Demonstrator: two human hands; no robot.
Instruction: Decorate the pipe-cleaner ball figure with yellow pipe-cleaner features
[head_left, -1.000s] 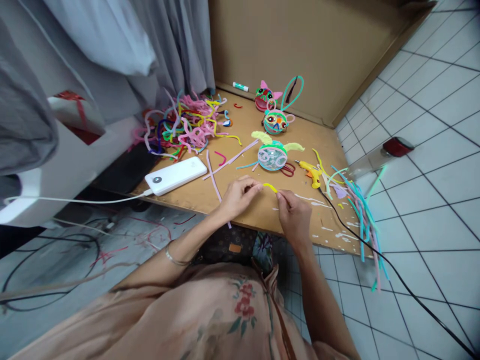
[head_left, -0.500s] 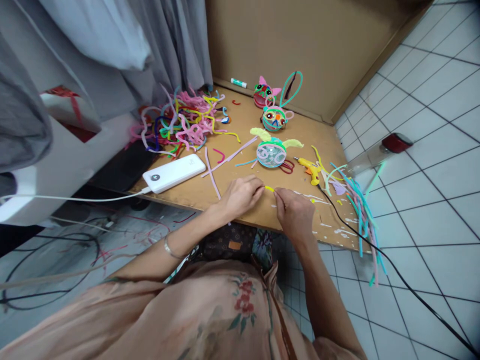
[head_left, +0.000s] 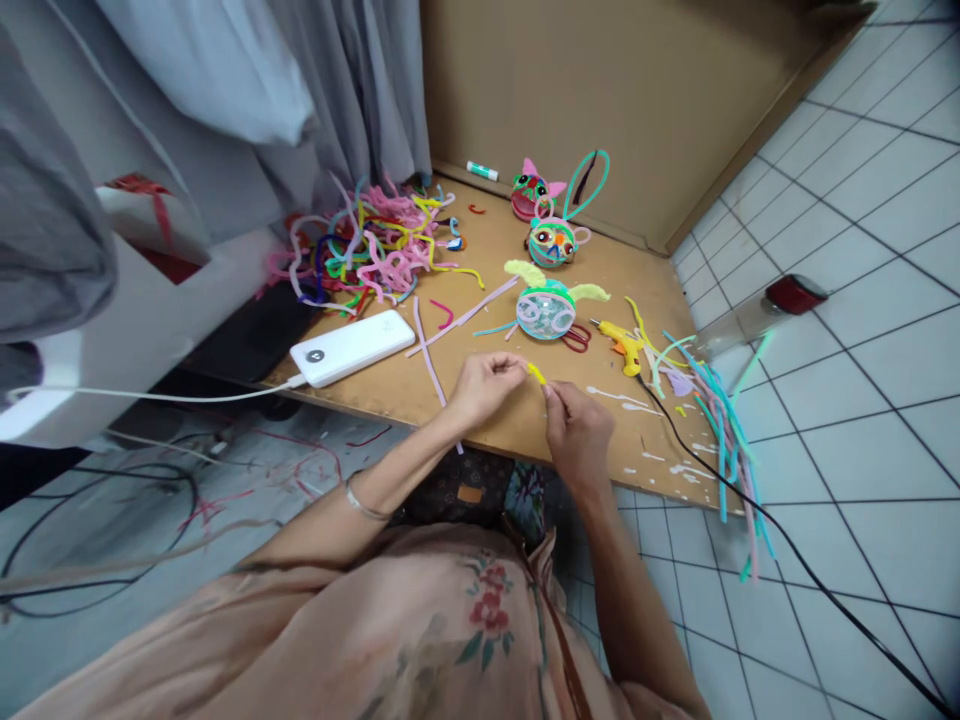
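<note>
Between my two hands, over the front of the wooden table [head_left: 510, 425], is a short yellow pipe cleaner [head_left: 536, 373]. My left hand [head_left: 489, 386] pinches its upper left end between thumb and finger. The lower right end sits in the closed fingers of my right hand [head_left: 580, 430]. Just beyond my hands stands a round, clear ornament [head_left: 546, 312] with a green top band, lilac loops on its front and two pale yellow ear shapes. Red-handled scissors [head_left: 577, 338] lie partly hidden behind it.
A yellow glue gun [head_left: 624, 347] with a black cord lies right of the ornament. Tangled pipe cleaners [head_left: 386, 245] and a white power bank [head_left: 352, 347] occupy the left. Two decorated balls [head_left: 552, 243] stand at the back. Blue-green pipe cleaners [head_left: 724, 420] hang over the right edge.
My right hand has shifted slightly left, and the left hand's fingers have straightened a little. More of the yellow pipe cleaner shows, now tilted down to the right.
</note>
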